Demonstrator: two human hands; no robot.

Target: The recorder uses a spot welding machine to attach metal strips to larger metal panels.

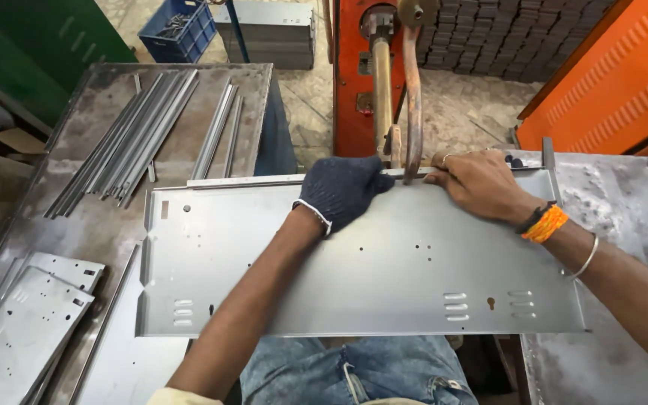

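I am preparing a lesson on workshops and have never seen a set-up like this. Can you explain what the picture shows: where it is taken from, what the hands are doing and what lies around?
The camera sits on the worker's head and looks down at both hands. The left hand, in a dark glove, and the bare right hand press on the far edge of a grey metal panel and a thin strip lying along it. That edge sits at the two arms of an orange machine. On the table to the left lie loose strips and more panels. Behind stands a blue crate.
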